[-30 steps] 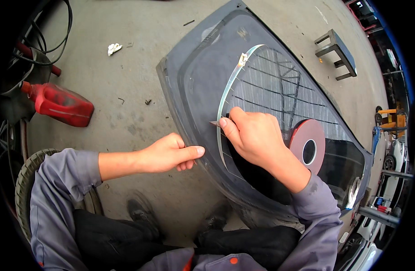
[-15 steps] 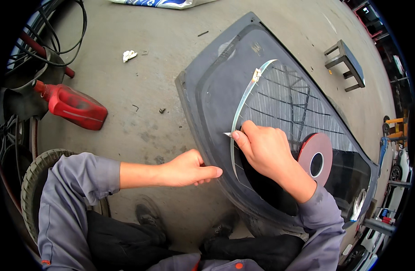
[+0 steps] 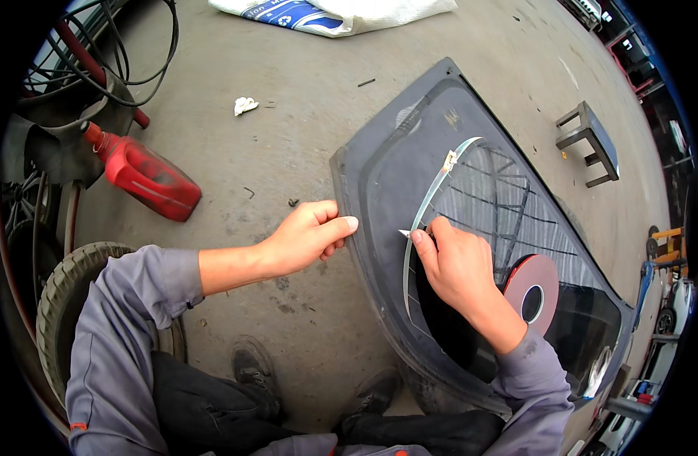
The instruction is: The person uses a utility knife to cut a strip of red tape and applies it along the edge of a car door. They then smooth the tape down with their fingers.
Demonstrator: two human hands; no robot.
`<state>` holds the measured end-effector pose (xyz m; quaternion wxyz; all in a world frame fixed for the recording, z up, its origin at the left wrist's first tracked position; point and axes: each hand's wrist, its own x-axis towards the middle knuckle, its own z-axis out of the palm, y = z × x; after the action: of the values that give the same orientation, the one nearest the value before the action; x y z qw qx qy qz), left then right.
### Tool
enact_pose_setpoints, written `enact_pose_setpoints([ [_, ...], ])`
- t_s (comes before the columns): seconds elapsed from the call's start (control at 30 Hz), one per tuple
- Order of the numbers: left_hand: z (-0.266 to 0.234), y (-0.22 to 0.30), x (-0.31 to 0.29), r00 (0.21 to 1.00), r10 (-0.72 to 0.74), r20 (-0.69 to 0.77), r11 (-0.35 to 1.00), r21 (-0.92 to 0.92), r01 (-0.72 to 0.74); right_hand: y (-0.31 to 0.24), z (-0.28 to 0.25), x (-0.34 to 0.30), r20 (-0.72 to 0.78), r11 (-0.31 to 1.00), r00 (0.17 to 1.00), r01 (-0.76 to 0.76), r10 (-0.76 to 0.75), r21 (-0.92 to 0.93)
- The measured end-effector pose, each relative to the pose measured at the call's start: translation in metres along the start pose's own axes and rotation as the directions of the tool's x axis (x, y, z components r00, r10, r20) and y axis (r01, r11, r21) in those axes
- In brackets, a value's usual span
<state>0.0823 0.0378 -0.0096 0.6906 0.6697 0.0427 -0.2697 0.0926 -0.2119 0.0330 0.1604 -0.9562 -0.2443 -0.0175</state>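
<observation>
In front of me lies a dark grey vehicle panel point(image 3: 387, 178) with a large glass window. My right hand point(image 3: 463, 267) is closed on a blade point(image 3: 404, 232) whose pointed metal tip sticks out beyond the thumb. That tip is by a thin, curved pale strip point(image 3: 425, 199) along the window's left border. A small whitish lump point(image 3: 449, 161) sits on the strip. My left hand point(image 3: 307, 237) is closed at the panel's left edge, thumb pressed to the curled fingers; what it pinches, if anything, is hidden. A roll of reddish-brown tape point(image 3: 543, 283) rests on the glass beside my right wrist.
Left of me are a red jug point(image 3: 155, 182), a tyre point(image 3: 71, 304) and black cables point(image 3: 170, 49). A white and blue sack point(image 3: 349, 17) lies on the far floor. Crumpled white paper point(image 3: 245, 106) is nearer. A small stool point(image 3: 592, 137) stands at the far right.
My left hand has moved farther from me along the panel's left edge. My right hand has shifted slightly farther along the strip with the blade. The whole view has shifted.
</observation>
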Motion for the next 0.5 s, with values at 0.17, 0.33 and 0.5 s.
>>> enact_pose_setpoints([
  [0.17,-0.003,0.009,0.002,0.998,0.034,-0.044,0.999,0.007,-0.033,0.0,0.006,0.026,-0.132,0.995,0.988,0.066,-0.075,-0.069],
  [0.33,-0.009,0.006,0.005,0.999,0.031,-0.017,0.999,0.018,-0.031,-0.009,0.018,0.049,-0.187,0.992,0.977,0.09,-0.106,-0.091],
  [0.5,-0.009,0.008,0.005,1.0,0.026,-0.008,1.0,0.001,-0.026,-0.012,0.014,0.041,-0.107,0.998,0.994,0.018,-0.024,-0.06],
])
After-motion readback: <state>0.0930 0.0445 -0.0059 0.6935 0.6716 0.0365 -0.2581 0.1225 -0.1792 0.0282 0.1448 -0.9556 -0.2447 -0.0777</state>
